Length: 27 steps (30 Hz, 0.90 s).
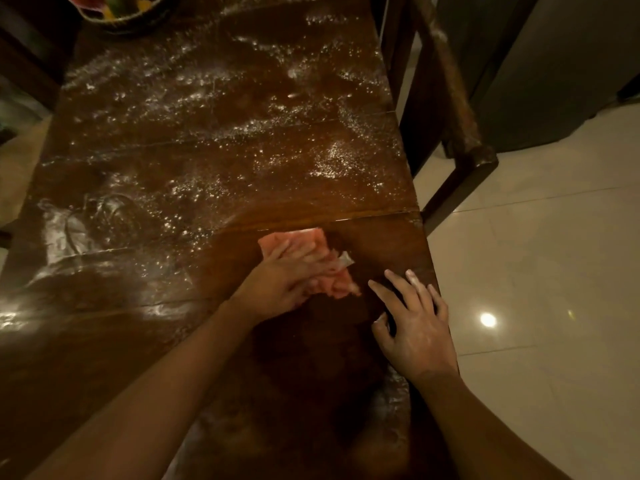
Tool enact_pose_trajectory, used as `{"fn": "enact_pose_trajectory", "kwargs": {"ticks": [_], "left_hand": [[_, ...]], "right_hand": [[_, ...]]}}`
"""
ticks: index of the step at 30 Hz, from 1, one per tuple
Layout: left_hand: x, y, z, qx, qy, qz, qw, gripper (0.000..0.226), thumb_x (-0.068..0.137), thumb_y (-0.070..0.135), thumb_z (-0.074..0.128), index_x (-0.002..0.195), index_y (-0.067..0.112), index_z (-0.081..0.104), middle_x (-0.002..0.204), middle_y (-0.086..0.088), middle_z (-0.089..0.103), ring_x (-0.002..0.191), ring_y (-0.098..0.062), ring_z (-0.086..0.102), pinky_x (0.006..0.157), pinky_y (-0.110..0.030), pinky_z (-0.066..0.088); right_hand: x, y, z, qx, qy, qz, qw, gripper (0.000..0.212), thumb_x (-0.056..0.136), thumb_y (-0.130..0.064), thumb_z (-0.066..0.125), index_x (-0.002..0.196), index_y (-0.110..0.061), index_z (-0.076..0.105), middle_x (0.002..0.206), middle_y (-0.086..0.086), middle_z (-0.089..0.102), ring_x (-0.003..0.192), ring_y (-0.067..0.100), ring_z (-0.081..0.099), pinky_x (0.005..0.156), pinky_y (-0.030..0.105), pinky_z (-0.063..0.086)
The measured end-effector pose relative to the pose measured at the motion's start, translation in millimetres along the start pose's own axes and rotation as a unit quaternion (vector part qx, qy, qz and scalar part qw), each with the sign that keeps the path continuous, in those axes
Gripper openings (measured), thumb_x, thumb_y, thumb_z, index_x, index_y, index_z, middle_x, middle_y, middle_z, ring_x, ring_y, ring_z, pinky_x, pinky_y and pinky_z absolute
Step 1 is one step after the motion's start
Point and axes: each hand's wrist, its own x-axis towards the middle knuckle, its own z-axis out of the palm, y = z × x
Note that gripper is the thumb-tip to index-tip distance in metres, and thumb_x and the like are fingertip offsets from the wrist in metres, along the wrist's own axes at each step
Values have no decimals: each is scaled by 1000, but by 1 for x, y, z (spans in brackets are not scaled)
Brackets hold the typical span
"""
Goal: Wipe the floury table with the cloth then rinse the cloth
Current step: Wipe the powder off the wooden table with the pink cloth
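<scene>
Left hand (287, 275) stretched forward, fingers laid fairly flat, pressing pink cloth (304, 240) onto floury table (207, 133), right hand (412, 327) just beside it, fingers spread, resting on the table edge

- Looks like a private home: a dining corner beside or inside a kitchen.
- Dark wooden table (214, 161) built of broad planks, its top dusted with scattered white flour (332, 154).
- Dark wooden chair (450, 98) close against the table's right side.
- Woven basket (131, 19) at the far left end of the table, holding something colourful, possibly fruit, too blurred to tell.
- Pale glossy floor tiles (554, 254) on the right, mirroring a round lamp as a bright spot (487, 319).
- Tall dark grey unit (554, 71) at the top right, either fridge or cabinet.
</scene>
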Motion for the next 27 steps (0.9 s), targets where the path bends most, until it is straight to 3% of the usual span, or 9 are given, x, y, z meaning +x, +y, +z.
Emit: {"fn": "enact_pose_trajectory", "kwargs": {"ticks": [5,9,11,14,16,18,20,23,27], "left_hand": [[35,-35,-31,-23,151,-195,969,48,104,31,39,152,26,34,160,2,29,150,-16,9,121,-56,2],[124,-19,-35,-4,180,-325,929,52,105,33,27,153,12,27,160,-11,27,149,-33,16,120,-58,5],[158,5,-29,9,156,-292,943,52,106,32,26,155,14,19,162,-11,19,150,-34,10,118,-59,2],[168,39,-16,57,79,-93,991,53,106,23,29,157,23,14,164,-3,13,152,-27,5,120,-56,0],[152,34,-18,42,30,24,998,54,105,20,35,156,29,20,163,6,18,151,-16,7,121,-47,-3],[141,9,-26,-4,21,77,997,50,103,20,42,150,35,33,156,11,33,147,-9,22,123,-46,5],[154,-13,-39,-49,80,9,996,43,102,22,42,144,31,46,146,6,50,136,-17,44,118,-54,26],[214,-12,-49,-37,162,-146,975,44,103,21,38,146,20,43,145,-6,50,135,-29,42,118,-56,20],[282,6,-49,-7,165,-113,980,43,100,15,43,143,16,47,149,-9,47,139,-32,38,116,-57,17]], "right_hand": [[7,-2,-3,19,13,52,998,57,93,-42,43,149,-34,40,162,-2,29,153,18,16,122,41,11],[7,-3,-1,20,28,117,993,61,95,-41,43,154,-32,32,166,-2,18,155,16,7,124,47,9],[9,-4,1,17,30,131,991,61,95,-43,37,155,-34,28,168,-2,13,155,15,5,124,49,8],[9,-5,2,19,28,138,990,62,95,-47,31,156,-35,26,168,-3,10,155,16,6,123,52,10],[7,-5,3,28,25,138,990,62,95,-48,31,156,-36,26,168,-3,10,155,16,5,123,52,12],[6,-4,4,38,27,138,989,62,95,-48,35,155,-37,26,168,-3,11,155,16,5,123,50,14],[7,-3,3,43,28,139,989,62,95,-47,36,155,-39,25,168,-4,10,155,16,3,123,47,14],[8,-2,3,52,28,140,988,63,95,-47,37,155,-39,25,168,-5,9,155,14,-1,122,45,14],[8,-3,4,61,36,144,987,63,93,-48,37,155,-38,26,168,-6,10,155,12,-2,121,46,18]]}}
